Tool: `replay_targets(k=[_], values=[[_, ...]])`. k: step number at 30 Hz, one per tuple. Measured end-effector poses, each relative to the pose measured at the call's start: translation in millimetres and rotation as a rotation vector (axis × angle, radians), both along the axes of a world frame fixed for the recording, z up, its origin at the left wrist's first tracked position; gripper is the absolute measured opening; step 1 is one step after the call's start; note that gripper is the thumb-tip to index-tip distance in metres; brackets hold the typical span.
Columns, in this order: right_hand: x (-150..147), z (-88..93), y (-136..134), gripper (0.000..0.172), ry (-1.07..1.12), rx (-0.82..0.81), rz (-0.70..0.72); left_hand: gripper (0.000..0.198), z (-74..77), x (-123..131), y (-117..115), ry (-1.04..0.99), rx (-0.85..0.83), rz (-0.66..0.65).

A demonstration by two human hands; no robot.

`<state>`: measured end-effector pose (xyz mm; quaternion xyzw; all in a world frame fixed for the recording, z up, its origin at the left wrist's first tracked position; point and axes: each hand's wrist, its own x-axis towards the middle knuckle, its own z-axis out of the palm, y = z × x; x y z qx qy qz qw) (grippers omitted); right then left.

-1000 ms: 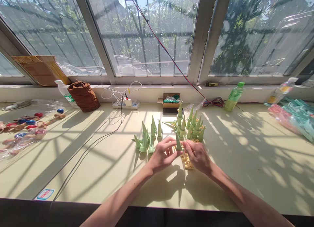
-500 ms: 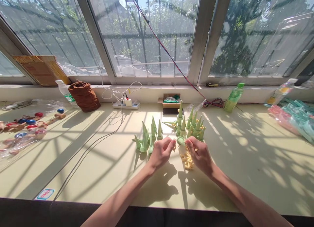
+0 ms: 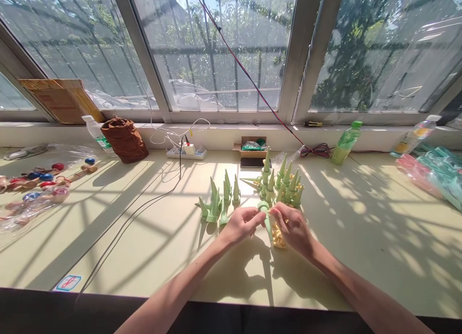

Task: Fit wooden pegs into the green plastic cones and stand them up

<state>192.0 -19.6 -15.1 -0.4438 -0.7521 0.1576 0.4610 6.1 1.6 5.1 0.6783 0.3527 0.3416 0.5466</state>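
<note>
A pale green cone-shaped piece (image 3: 267, 224) is gripped in my left hand (image 3: 242, 225), its wide collared end up and its point slanting down toward me. My right hand (image 3: 294, 226) is closed in a pinch close to the cone's collar. What looks like a small yellow peg shows at its fingertips, partly hidden. Below and beside the right hand lies a heap of small yellow pegs (image 3: 278, 238) on the table. Beyond my hands several green cones (image 3: 287, 182) stand in a cluster, some with yellow bits by them. Another group of green cones (image 3: 213, 206) stands to the left.
An open cardboard box (image 3: 249, 154) sits at the back, with a power strip (image 3: 187, 154) to its left. A brown pouch (image 3: 124, 139), a green bottle (image 3: 345, 142) and coiled wire (image 3: 317, 151) line the window side. Bagged wooden toys (image 3: 45, 185) lie far left.
The green cone has passed from my right hand into my left, and its point now slants downward. My right hand pinches beside its collar.
</note>
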Motion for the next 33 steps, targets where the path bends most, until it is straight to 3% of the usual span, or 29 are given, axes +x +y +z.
replay_targets(k=[9, 16, 27, 33], values=[[-1.8, 3.8, -0.3, 0.044, 0.013, -0.072, -0.024, 0.031, -8.5, 1.1, -1.4, 0.048, 0.289, 0.092], [-4.3, 7.4, -2.2, 0.049, 0.142, -0.199, 0.05, 0.022, -6.1, -2.2, -2.2, 0.098, 0.462, 0.065], [-2.7, 0.8, -1.0, 0.041, 0.168, -0.232, 0.12, 0.023, -4.9, 1.5, -1.6, 0.063, 0.328, 0.142], [-2.8, 7.0, -3.1, 0.033, 0.147, -0.203, 0.062, 0.022, 0.4, 0.0, -3.5, 0.066, 0.394, 0.148]])
